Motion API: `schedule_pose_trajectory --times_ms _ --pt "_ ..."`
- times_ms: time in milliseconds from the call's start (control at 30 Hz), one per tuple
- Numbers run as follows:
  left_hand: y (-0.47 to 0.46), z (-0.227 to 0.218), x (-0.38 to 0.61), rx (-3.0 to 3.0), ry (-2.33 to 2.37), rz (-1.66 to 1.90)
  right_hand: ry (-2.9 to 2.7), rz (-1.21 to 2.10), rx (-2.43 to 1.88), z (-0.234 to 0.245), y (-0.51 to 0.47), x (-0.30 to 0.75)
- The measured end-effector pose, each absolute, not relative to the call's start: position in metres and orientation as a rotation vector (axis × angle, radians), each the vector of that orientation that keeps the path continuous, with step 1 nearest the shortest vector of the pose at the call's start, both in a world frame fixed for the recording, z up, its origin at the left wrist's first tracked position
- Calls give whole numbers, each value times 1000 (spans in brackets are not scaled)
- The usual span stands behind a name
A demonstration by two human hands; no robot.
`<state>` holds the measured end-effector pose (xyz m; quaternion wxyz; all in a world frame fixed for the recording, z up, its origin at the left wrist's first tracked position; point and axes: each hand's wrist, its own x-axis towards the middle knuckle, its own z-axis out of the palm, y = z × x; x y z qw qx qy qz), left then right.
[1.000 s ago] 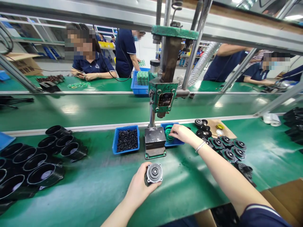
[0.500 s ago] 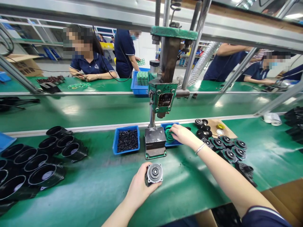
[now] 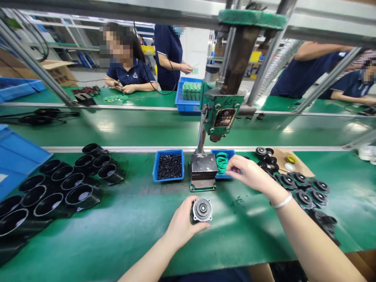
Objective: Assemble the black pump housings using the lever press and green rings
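Observation:
My left hand is closed round a dark cylindrical part, holding it above the green bench. Its round, flanged face with small corner lugs and a stepped centre is turned up towards me. My right hand reaches to the right side of a small blue bin. Its fingertips are pinched together; what they hold, if anything, cannot be made out. Thin green rings lie in that bin, just left of the fingers. The dark metal block of a press base stands between this bin and another blue bin of small black rings.
Above the base hangs the press head. Black cup-shaped housings crowd the left side. On the right are several round black parts and cardboard with a yellow ring. Co-workers work behind the frame.
My right hand has drawn back from among the green rings to the bin's right edge. The camera view has shifted left. My left hand keeps hold of the cylindrical part.

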<state>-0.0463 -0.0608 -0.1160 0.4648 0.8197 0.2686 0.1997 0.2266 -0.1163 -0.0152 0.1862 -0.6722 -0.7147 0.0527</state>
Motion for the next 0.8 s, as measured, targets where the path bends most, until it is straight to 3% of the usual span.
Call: schedule_pose_trajectory --times_ms 167,467,800 --pt "-53 -108 -58 2006 497 768 -1945 330 -1466 -30 -147 162" --pt "-34 -89 -65 2216 359 672 -1931 626 -1517 -64 -155 152" --pt "-34 -80 -76 2303 238 427 -2015 177 -1506 -88 -183 118"
